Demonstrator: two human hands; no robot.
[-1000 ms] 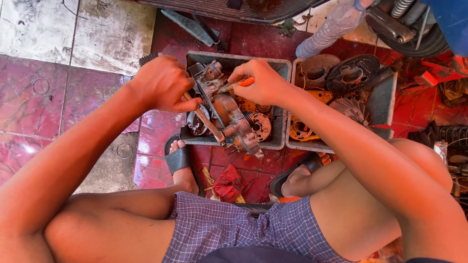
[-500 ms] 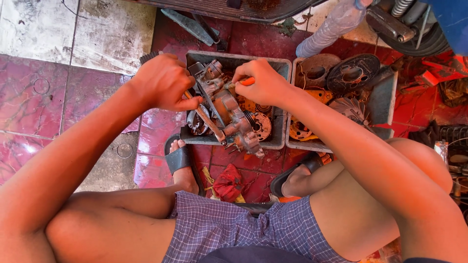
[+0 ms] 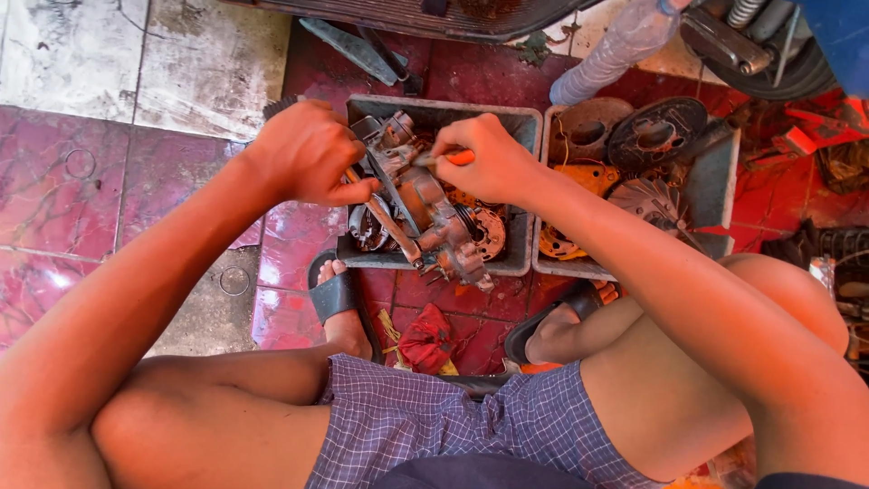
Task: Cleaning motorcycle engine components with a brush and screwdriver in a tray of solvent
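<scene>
Head view, left hand [image 3: 308, 154]: fingers closed around a slim metal tool [image 3: 385, 220], gripped at its upper end; the shaft runs down and to the right across the engine part.
Head view, right hand [image 3: 489, 161]: fingers wrapped around an orange-handled tool [image 3: 453, 158], of which only a short piece of handle shows beside the thumb; its tip is hidden.
Head view, engine part [image 3: 433, 217]: a greasy grey metal casting, tilted, resting on the contents of the left tray, directly between the two hands and touched by both tools.
Head view, left tray [image 3: 520, 122]: grey rectangular plastic tub on the floor, holding the casting and small round metal parts.
Head view, right tray [image 3: 720, 186]: a second grey tub touching the first on its right, holding a dark disc [image 3: 656, 134] and a finned round part [image 3: 647, 204].
Head view, floor [image 3: 136, 195]: worn red and pale tiles; a red rag [image 3: 425, 340] lies between the person's sandalled feet, just below the left tray.
Head view, bottle [image 3: 611, 50]: clear plastic, lying tilted beyond the trays.
</scene>
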